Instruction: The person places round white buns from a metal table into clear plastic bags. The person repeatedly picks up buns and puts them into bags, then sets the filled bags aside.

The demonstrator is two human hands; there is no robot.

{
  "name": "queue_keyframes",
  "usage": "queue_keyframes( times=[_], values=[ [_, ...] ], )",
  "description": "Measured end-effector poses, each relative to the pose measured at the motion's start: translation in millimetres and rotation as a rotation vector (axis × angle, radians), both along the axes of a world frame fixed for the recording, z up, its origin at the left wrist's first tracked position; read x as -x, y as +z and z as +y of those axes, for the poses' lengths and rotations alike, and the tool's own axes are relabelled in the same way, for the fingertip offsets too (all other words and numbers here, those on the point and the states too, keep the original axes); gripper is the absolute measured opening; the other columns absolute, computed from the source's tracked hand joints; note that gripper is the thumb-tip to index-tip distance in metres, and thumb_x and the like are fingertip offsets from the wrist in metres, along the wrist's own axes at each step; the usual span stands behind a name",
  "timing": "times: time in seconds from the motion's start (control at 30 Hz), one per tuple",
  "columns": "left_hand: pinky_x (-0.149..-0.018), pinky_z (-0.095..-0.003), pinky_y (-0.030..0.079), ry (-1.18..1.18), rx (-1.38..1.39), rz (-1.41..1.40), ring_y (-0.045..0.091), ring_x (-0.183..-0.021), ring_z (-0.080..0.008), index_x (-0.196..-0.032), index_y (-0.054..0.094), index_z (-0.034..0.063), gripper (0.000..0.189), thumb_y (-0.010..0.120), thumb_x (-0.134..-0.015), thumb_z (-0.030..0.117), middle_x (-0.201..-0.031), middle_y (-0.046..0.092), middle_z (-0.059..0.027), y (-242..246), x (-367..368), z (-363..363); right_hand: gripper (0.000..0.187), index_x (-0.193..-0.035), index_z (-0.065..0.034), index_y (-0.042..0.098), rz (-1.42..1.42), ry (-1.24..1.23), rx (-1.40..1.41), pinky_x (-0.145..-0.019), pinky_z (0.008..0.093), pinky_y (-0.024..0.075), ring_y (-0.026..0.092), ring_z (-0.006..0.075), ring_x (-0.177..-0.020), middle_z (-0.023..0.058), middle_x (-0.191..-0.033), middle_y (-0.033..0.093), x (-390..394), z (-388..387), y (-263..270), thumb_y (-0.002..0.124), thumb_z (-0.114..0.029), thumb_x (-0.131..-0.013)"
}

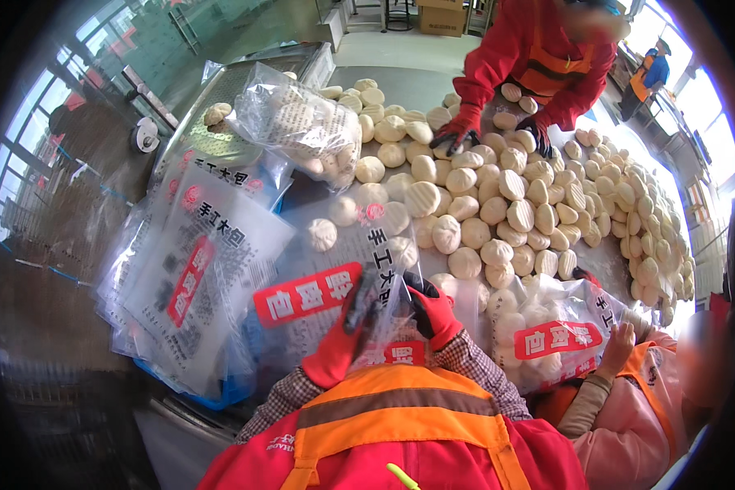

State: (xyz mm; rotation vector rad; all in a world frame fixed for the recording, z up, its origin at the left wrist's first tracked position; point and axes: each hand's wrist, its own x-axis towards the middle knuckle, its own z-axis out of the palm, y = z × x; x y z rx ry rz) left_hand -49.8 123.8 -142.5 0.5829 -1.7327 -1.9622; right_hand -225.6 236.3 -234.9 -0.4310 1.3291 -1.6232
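Note:
A clear printed plastic bag (337, 239) with a red label spreads out before me, and pale buns show through its film. My left hand (346, 327), in a red and black glove, is blurred and holds the bag beside the red label. My right hand (433, 309), gloved alike, pinches the bag's right edge between bent fingers. Under my wrists lies more printed film (404, 352). A pleated bun (323, 235) sits by the bag's left part. Beyond my hands, a large heap of buns (496, 208) covers the table.
Stacked printed bags (202, 275) lie on a blue crate (220, 392) at left. Behind them, a filled bag (300, 122) rests by a perforated metal tray (220, 92). Across, a co-worker's gloved hands (462, 128) touch buns. At right, another person's hand (618, 346) touches a filled bag (545, 331).

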Motion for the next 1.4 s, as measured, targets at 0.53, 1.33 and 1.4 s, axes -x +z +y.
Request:
queue_keyframes(
  times=[0.53,1.33,1.4],
  values=[
    [-0.123,-0.0637,0.01,0.241,1.521,-1.709,0.014,-0.157,-0.0379,-0.166,0.007,0.028,0.101,0.051,-0.087,0.073,-0.17,0.02,-0.0166,-11,-84,-184,0.037,-0.132,0.0024,0.063,0.138,-0.27,0.077,-0.093,0.03,0.0513,0.066,0.0167,-0.108,0.0088,-0.122,0.07,122,148,-45,0.056,-0.012,-0.099],
    [-0.113,-0.0421,0.041,0.475,0.796,-0.193,0.044,-0.143,-0.032,-0.162,0.017,0.0064,0.092,0.074,-0.091,0.024,-0.161,0.035,-0.0198,46,-16,-83,0.052,-0.147,-0.0008,0.051,-0.066,0.098,0.178,-0.083,0.0284,0.0581,0.068,0.0167,-0.107,0.0101,-0.125,0.069,-4,29,85,0.061,0.004,-0.097],
    [-0.114,-0.0386,0.042,0.308,0.699,-0.172,0.043,-0.145,-0.0292,-0.163,0.011,0.0063,0.1,0.078,-0.089,0.016,-0.164,0.032,-0.0191,50,5,-55,0.055,-0.149,-0.002,0.049,0.188,0.121,0.168,-0.086,0.0279,0.0565,0.067,0.0132,-0.105,0.0081,-0.121,0.071,-17,22,85,0.063,0.004,-0.096]
  ],
)
